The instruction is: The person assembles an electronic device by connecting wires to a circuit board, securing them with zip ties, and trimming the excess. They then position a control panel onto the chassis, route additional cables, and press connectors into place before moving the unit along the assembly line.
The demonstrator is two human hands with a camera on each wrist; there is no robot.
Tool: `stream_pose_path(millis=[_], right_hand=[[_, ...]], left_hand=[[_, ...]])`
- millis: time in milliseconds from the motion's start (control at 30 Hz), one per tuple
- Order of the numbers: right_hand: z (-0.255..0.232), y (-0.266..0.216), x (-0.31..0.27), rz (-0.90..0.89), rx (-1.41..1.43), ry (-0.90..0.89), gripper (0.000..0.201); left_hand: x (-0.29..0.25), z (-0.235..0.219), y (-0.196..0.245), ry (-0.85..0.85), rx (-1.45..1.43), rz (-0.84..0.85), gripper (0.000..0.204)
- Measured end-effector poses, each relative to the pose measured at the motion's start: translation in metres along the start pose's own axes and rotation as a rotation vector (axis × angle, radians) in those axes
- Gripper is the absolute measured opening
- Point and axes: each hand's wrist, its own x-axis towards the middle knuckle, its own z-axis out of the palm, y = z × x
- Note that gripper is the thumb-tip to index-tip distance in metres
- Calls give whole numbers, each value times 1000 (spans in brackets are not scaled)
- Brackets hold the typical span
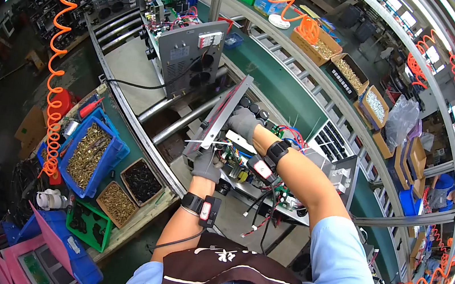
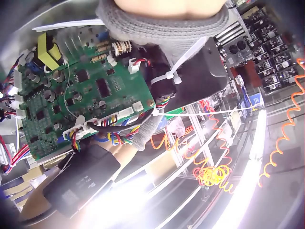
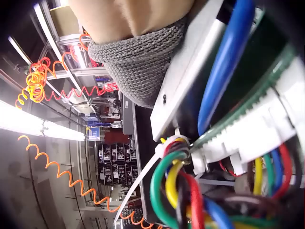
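In the head view, the grey-gloved left hand (image 1: 207, 165) is at the near end of an upright panel (image 1: 224, 113), beside wires and a white cable tie (image 1: 207, 141). The right hand (image 1: 244, 124), also gloved, reaches over the open unit near black round parts. In the left wrist view, the left glove (image 2: 164, 28) is above a green circuit board (image 2: 90, 90); a cable tie (image 2: 167, 77) loops round a wire bundle. The right wrist view shows the right glove (image 3: 138, 69) beside a metal edge (image 3: 183, 71) and coloured wires (image 3: 176, 186). Both hands' fingertips are hidden.
Another unit (image 1: 184, 53) stands on the rollers beyond. To the left are a blue bin of brass-coloured parts (image 1: 88, 155), a green tray (image 1: 88, 226) and small boxes. An orange coiled hose (image 1: 58, 53) hangs at the left; parts boxes (image 1: 348, 74) line the far conveyor.
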Motion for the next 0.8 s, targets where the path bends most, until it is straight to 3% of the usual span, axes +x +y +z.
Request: stream_pose_path(millis=[100,167,267,333,467,533,633,700,800], right_hand=[[-3,-6,-5,-16,-59,-1,31],[-9,-13,-8,-2,-54,-7,32],[-18,-14,-13,-87,-250,-105,30],[-24,-10,-20,14,147,-87,24],[-53,-24,-68,-103,269,-79,23],[-67,-29,-95,-215,307,-56,22],[-88,-32,-135,-248,356,-64,25],[-95,-44,-171,-154,483,-33,29],[-90,-35,-209,-204,642,43,24]], left_hand=[[-9,4,1,85,47,-7,21],[-12,3,-3,-16,-91,97,17],[-18,-5,0,-154,-95,77,27],[-36,-3,2,-131,-45,89,28],[-67,-7,4,-89,49,70,28],[-75,-25,2,-80,150,28,45],[-103,-30,11,25,350,-158,52],[-117,-35,12,-27,373,-165,47],[-129,-41,18,-223,343,-210,32]])
